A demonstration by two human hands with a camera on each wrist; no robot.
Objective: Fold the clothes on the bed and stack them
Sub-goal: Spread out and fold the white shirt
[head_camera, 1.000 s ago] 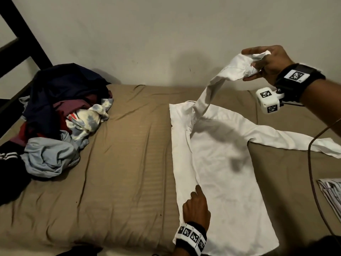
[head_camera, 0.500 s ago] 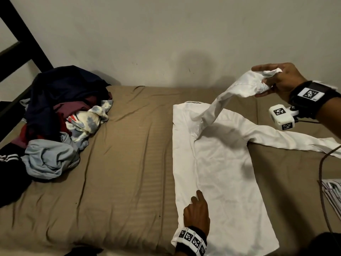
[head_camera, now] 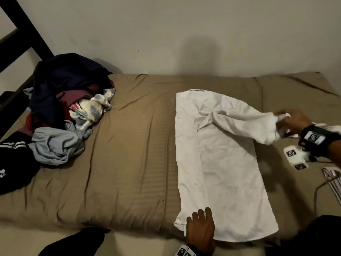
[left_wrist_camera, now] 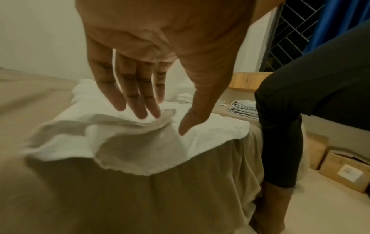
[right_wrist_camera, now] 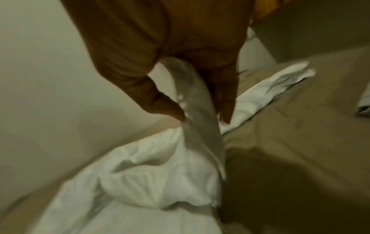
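Observation:
A white long-sleeved shirt [head_camera: 221, 163] lies flat on the tan bed [head_camera: 129, 163], its left side folded over the body. My right hand [head_camera: 289, 120] pinches the cuff of the sleeve [head_camera: 239, 119], which stretches low across the shirt's chest toward the right; the wrist view shows the cuff [right_wrist_camera: 198, 110] between thumb and fingers. My left hand [head_camera: 200, 224] hovers flat with straight fingers over the shirt's near hem [left_wrist_camera: 124, 150], fingertips [left_wrist_camera: 140, 110] just above or grazing the cloth. A heap of unfolded clothes [head_camera: 60, 111] sits at the far left.
A folded striped garment [head_camera: 332, 180] lies at the bed's right edge, seen as a small stack [left_wrist_camera: 243, 109] in the left wrist view. A dark bed frame [head_camera: 24, 37] rises at far left. Cardboard boxes [left_wrist_camera: 344, 171] stand on the floor beside my leg [left_wrist_camera: 290, 126].
My right hand has brought the sleeve cuff down from high in the air to just above the bed at the right. My left hand has slid nearer the hem and spread flat.

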